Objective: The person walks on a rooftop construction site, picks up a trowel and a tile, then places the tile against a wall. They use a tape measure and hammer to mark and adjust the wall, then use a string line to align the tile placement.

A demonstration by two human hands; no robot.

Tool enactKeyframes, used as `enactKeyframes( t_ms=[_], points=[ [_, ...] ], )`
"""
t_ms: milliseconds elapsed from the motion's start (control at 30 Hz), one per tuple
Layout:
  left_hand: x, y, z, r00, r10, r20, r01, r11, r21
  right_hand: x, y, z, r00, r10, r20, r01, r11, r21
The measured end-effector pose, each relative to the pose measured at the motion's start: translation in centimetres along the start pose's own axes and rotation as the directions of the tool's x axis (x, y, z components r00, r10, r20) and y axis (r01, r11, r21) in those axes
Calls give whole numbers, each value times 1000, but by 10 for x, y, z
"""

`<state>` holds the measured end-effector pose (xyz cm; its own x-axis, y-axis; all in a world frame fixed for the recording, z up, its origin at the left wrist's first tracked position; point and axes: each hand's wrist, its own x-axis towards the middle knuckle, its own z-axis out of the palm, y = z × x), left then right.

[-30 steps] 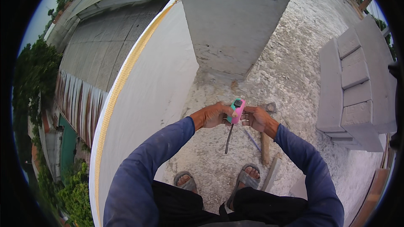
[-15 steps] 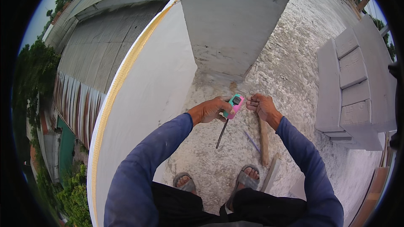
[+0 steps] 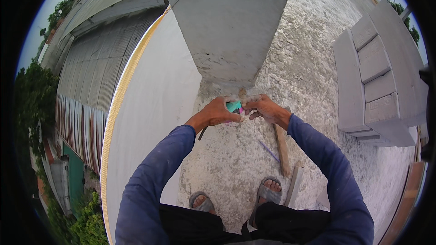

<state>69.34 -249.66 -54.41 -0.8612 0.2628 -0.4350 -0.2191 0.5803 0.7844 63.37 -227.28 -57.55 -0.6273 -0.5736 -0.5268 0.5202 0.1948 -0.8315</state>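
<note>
My left hand (image 3: 217, 111) is wrapped round a small teal and pink tape measure (image 3: 234, 107), with a dark strap (image 3: 202, 134) hanging below it. My right hand (image 3: 265, 109) is at the tape measure's right end, thumb and forefinger pinched there; what exactly they pinch is too small to make out. Both hands are in front of the foot of a grey concrete pillar (image 3: 227, 27).
Stacked grey blocks (image 3: 377, 77) stand at right. A white low wall (image 3: 141, 100) with yellow edging runs along the left, corrugated roofs (image 3: 104, 50) beyond. A wooden stick (image 3: 281, 154), a thin blue rod (image 3: 268, 149) and a grey strip (image 3: 294, 183) lie near my sandalled feet.
Both hands have moved up toward the pillar's foot and slightly left. The tape measure has turned and is now mostly hidden by my fingers. My right hand has come back against it.
</note>
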Motion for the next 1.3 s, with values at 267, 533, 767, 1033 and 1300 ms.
enactKeyframes(
  t_ms=[267, 533, 767, 1033, 1300],
  points=[
    [-4, 16, -64, 976, -1, -217, 110, 865, 490, 11, -9, -26, 945, -268, -187, 275, 961, 15],
    [-25, -19, -127, 817, 76, -571, 402, 634, 660, 35, -22, -67, 780, -460, -424, 291, 867, -405],
    [-17, -30, -140, 771, 106, -628, 450, 608, 655, 54, -26, -51, 716, -555, -424, 239, 765, -598],
    [-1, -45, -146, 776, 108, -622, 418, 649, 635, 52, -32, -54, 748, -500, -437, 227, 811, -539],
    [8, -52, -155, 796, 78, -601, 416, 651, 635, 53, -27, -54, 696, -635, -335, 268, 662, -700]
  ],
)
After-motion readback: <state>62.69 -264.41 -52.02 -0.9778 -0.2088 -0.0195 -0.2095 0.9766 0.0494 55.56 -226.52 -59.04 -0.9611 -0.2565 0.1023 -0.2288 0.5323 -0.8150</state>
